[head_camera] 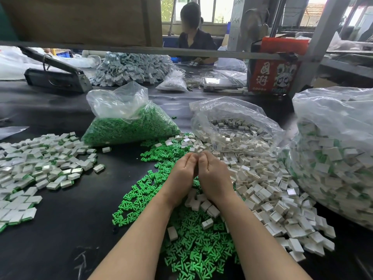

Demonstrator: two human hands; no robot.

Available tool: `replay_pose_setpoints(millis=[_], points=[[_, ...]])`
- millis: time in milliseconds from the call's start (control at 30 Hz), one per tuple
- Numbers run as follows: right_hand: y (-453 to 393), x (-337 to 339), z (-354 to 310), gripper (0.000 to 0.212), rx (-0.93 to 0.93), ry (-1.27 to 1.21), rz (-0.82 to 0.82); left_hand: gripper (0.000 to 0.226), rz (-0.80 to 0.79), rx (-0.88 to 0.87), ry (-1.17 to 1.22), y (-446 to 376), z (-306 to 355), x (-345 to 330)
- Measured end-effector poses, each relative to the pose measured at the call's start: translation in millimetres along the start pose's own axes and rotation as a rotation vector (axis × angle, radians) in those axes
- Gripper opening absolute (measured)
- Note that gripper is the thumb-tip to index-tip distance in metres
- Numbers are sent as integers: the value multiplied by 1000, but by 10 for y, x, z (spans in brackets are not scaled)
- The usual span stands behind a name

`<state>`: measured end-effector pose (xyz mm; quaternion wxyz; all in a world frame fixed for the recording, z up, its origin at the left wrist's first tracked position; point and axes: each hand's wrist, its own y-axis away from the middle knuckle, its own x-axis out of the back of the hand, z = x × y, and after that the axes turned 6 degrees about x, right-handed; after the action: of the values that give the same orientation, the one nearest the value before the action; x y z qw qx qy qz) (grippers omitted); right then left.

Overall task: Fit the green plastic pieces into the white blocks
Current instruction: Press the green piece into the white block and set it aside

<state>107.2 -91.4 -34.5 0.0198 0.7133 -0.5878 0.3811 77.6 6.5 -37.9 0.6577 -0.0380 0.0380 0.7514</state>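
Observation:
Loose green plastic pieces [193, 249] lie in a heap on the black table [60, 239], under and around my forearms. A spread of empty white blocks [262, 190] adjoins it on the right. My left hand [181, 174] and my right hand [214, 174] are raised side by side above where the two heaps meet. Their knuckles touch and their fingers curl away from the camera. Whatever lies between the fingertips is hidden behind the hands.
A clear bag of green pieces [131, 126] stands behind the heap, next to an open bag of white blocks [238, 126]. White blocks showing green edges [40, 164] cover the left of the table. A large bag [333, 158] holds more at the right. A person [193, 37] works at the far side.

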Motion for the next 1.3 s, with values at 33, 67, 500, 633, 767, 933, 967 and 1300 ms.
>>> replay_pose_setpoints(millis=[33,67,500,633,767,933,967,1300], points=[[-10,8,7,29,-24,-56,20,27,-18,1,44,-3,7,12],[-23,18,16,32,-57,-112,48,26,-28,-7,67,-8,16,24],[-75,106,-5,62,-261,-865,-166,24,-51,-103,66,49,146,53],[-66,142,-33,45,-251,-965,-159,17,33,-210,-23,18,184,40],[-67,185,-47,54,-225,-952,-197,15,60,-262,-16,41,258,54],[-68,178,-45,63,-181,-948,-285,18,133,-184,58,32,279,21],[-63,182,-54,65,-174,-938,-308,17,145,-170,70,31,276,11],[-45,179,-143,66,-231,-964,-267,11,165,-88,91,32,328,-52]])
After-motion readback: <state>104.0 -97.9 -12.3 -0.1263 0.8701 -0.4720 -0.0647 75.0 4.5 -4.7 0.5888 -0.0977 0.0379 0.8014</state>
